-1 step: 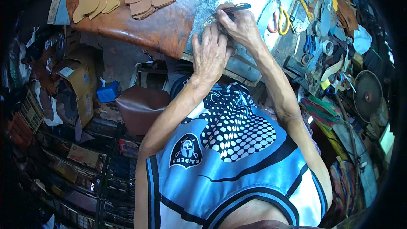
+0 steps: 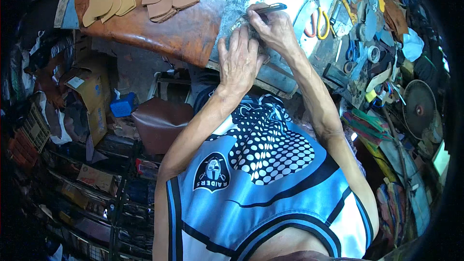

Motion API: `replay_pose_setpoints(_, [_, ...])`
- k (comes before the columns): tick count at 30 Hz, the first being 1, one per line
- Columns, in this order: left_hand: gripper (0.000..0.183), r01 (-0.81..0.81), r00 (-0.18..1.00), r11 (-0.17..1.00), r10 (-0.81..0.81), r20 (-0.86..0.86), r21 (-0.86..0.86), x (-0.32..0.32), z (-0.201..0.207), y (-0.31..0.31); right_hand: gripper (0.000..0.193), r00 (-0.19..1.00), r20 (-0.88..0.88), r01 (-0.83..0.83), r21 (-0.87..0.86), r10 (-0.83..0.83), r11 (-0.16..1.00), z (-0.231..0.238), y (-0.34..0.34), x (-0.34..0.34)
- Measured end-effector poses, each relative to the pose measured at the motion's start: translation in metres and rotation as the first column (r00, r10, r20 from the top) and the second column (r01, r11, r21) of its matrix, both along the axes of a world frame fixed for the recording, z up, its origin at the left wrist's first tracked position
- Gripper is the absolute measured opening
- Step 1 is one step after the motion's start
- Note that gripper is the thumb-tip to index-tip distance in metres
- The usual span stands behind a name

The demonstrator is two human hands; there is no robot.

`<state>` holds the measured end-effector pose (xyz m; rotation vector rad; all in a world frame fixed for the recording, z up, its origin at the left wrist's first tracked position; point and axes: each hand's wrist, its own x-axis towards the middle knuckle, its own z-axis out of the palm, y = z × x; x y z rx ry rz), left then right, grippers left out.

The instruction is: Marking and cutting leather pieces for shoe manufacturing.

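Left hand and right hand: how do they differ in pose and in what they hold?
The left hand is palm down with fingers extended, while the right hand is curled. The right hand grips a slim dark tool; the left hand shows no tool, though what lies beneath it is hidden. Both are bare and close together at the worktop.
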<state>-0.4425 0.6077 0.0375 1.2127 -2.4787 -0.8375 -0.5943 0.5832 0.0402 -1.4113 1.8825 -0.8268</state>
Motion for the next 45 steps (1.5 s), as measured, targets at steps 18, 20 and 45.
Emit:
replay_pose_setpoints(18, [0.065, 0.082, 0.993, 0.995, -0.077, 0.093, -0.05, -0.001, 0.006, -0.007, 0.021, 0.973, 0.177, 0.164, -0.079, -0.148, 0.983, -0.003, 0.018, -0.009])
replay_pose_setpoints(20, [0.063, 0.082, 0.994, 0.994, -0.077, 0.073, -0.072, 0.0, 0.007, -0.007, 0.02, 0.955, 0.208, 0.226, -0.053, -0.211, 0.973, 0.004, 0.025, -0.01])
replay_pose_setpoints(45, [0.048, 0.125, 0.99, 0.98, -0.133, -0.044, -0.156, 0.005, -0.004, -0.022, 0.022, 0.97, 0.136, 0.212, -0.062, -0.202, 0.975, -0.005, 0.052, -0.003])
